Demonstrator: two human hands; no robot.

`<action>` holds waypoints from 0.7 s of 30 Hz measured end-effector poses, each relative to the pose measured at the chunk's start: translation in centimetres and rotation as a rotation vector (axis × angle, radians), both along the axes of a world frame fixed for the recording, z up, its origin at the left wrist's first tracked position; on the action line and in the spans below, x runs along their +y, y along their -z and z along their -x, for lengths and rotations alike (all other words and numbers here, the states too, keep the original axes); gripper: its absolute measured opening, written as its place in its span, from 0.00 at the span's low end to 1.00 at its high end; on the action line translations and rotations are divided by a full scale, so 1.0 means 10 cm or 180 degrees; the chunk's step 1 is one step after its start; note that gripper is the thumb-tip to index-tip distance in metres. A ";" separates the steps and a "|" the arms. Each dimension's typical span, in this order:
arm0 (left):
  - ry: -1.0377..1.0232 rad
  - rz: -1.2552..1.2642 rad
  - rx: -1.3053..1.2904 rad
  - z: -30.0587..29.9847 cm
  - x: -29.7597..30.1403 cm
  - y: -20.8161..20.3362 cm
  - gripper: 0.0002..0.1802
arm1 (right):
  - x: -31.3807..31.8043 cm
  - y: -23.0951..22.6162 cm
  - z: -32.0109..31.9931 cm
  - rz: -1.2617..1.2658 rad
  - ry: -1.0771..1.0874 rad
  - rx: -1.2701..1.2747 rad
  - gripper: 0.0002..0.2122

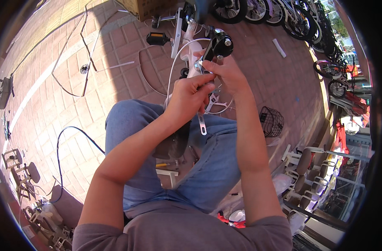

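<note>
In front of my knees stands a pale pink bicycle frame [192,35] with a black pedal [158,39]. At its near end is a black part with silver bolts [223,41]. My right hand [229,72] is closed round the underside of that part, thumb toward the left. Just below, my left hand [187,95] is closed with its fingertips pinched beside the right thumb. From under its fingers sticks out a flat silver metal bar [202,124] with a slot in its end. What the fingertips touch is partly hidden. A white cable [171,79] loops past on the left.
A dark saddle-like shape [172,142] lies between my thighs, with a yellow-handled tool [161,165] on the ground below. A black wire basket [271,122] stands right of my knee. Parked bicycles [299,21] line the far right; a cardboard box [151,8] is at the top.
</note>
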State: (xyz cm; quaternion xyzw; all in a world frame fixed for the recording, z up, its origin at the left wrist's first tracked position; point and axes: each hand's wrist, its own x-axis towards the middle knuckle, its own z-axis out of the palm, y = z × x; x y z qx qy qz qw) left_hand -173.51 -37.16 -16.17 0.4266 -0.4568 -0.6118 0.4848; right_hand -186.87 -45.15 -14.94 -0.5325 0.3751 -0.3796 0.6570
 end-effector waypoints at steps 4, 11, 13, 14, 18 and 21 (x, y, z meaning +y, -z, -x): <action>0.0003 -0.0014 -0.0011 0.03 0.00 -0.02 0.14 | -0.08 0.04 0.11 -0.0183 -0.0238 0.0033 0.20; -0.0066 -0.0018 -0.0038 0.03 0.02 0.00 0.14 | -0.05 0.05 -0.02 -0.0104 -0.0139 -0.0230 0.12; -0.0059 -0.0018 0.0011 0.05 0.02 0.01 0.15 | -0.06 0.03 0.03 -0.0052 -0.0230 -0.0053 0.11; -0.0052 -0.0012 0.0014 0.05 0.02 0.01 0.15 | -0.05 0.03 0.05 -0.0035 -0.0273 0.0033 0.11; -0.0241 -0.0081 -0.0141 0.08 0.05 -0.08 0.13 | -0.09 0.07 0.06 0.0172 -0.0137 0.0511 0.10; -0.0391 -0.0100 -0.0109 0.05 0.05 -0.06 0.12 | -0.06 0.04 -0.04 0.0425 0.0014 0.0961 0.13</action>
